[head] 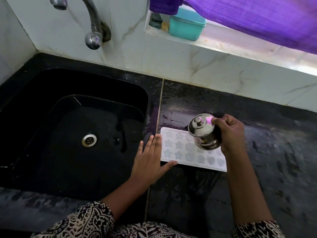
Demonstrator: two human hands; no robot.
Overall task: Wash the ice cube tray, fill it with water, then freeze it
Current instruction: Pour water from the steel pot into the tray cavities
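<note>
Sleeves: black-and-white patterned fabric sleeve [89, 220] at the bottom edge, a matching 1 on the other arm at the lower right.
Left hand: left hand [151, 160] lies flat on the counter with fingers straight and close together, thumb spread wide; it grips nothing.
Left contact: fingertips reach the tray's left short edge, and the thumb tip touches its near left corner.
Tray: white rectangular plastic ice cube tray [178, 152] lies flat on the counter just right of the sink, with 3 rows of moulds, star shapes at the left and heart shapes toward the right.
Tray contents: cannot tell whether water is in the moulds.
Right hand: right hand [229, 134] has its fingers and thumb curled round the pot's side, holding it from the right.
Pot: small, shiny, round steel pot [204, 136] with a knobbed lid, tilted so the lid faces up and left, over the tray's far right part and hiding some moulds; touching the tray or not, cannot tell.
Counter: dark speckled stone counter [274, 152], wet patches behind the tray.
Sink: black square sink [144, 93] with a round metal drain [89, 140], left of the tray.
Wall: curved chrome tap [92, 23] above the sink; teal lidded plastic box [187, 24] on a white ledge; purple cloth [257, 19] hanging at the top right.
</note>
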